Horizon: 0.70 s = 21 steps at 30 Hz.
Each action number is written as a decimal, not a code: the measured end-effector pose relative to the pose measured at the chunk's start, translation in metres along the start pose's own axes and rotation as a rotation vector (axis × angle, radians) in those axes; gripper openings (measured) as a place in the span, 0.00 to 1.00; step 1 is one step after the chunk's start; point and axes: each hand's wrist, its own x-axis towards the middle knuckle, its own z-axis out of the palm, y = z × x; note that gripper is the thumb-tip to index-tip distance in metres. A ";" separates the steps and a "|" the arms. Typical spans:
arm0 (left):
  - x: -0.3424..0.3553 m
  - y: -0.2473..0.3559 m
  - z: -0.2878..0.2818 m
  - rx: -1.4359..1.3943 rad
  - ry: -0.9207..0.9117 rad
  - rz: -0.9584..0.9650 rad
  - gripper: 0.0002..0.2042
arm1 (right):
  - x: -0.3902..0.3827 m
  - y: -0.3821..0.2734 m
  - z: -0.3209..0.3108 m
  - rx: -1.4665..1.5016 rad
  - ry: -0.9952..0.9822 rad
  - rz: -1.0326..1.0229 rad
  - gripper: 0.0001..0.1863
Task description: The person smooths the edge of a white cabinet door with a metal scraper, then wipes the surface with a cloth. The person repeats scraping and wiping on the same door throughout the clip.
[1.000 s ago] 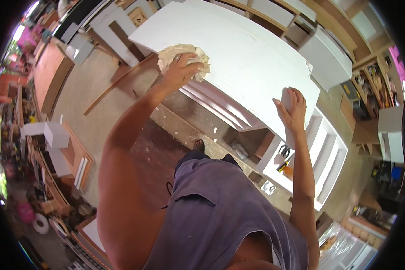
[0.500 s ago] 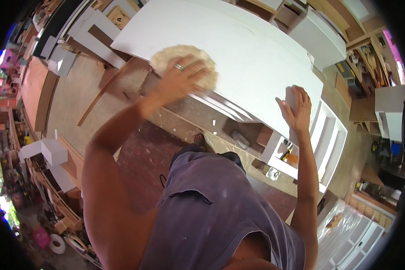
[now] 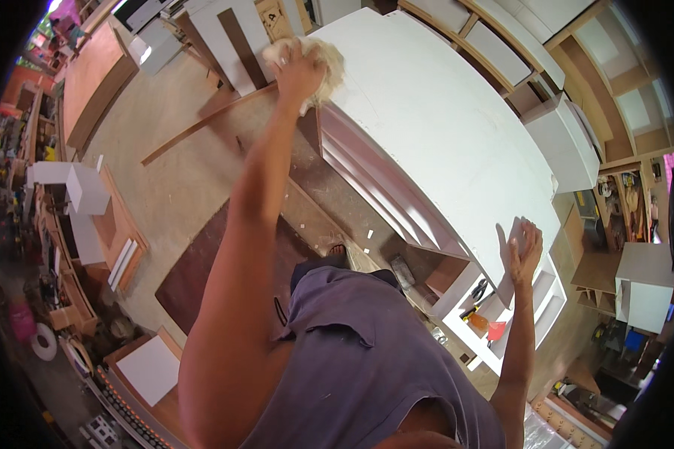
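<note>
A large white panel (image 3: 434, 112) lies flat on top of a white cabinet frame (image 3: 397, 179). At the panel's far left corner my left hand (image 3: 299, 75) presses down over a cream, fluffy cloth (image 3: 331, 66), fingers curled into it. Part of this cloth hangs past the panel's edge. Near the right end of the panel, my right hand (image 3: 526, 253) is held with fingers apart and nothing in it; its shadow falls beside it. I cannot tell whether it touches the surface.
Beside my right forearm, a white compartmented frame (image 3: 548, 307) holds pliers (image 3: 478, 290) and an orange-handled tool (image 3: 478, 322). A wooden strip (image 3: 195, 127) slants across the left floor. White cabinets (image 3: 562, 142) stand at the far right, and a dark red board (image 3: 217, 262) lies by my feet.
My left hand has carried the cloth across the panel to its far left corner, my arm now stretched out. My right hand stays near the right end. The whole view has shifted.
</note>
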 end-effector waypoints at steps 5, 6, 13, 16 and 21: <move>-0.063 0.105 0.016 0.041 -0.004 -0.139 0.30 | 0.070 -0.033 0.024 0.117 0.010 -0.049 0.22; -0.108 0.155 0.008 0.223 -0.173 -0.020 0.31 | 0.089 -0.054 0.032 0.158 0.017 -0.076 0.21; -0.092 0.140 -0.015 -0.376 0.059 -0.307 0.19 | 0.197 -0.144 0.108 0.196 0.055 -0.342 0.23; -0.032 0.042 -0.012 -0.159 0.280 -0.396 0.19 | 0.197 -0.173 0.120 0.088 0.048 -0.415 0.28; -0.159 0.188 0.009 -0.444 0.316 -0.207 0.15 | 0.193 -0.156 0.123 -0.024 0.029 -0.369 0.33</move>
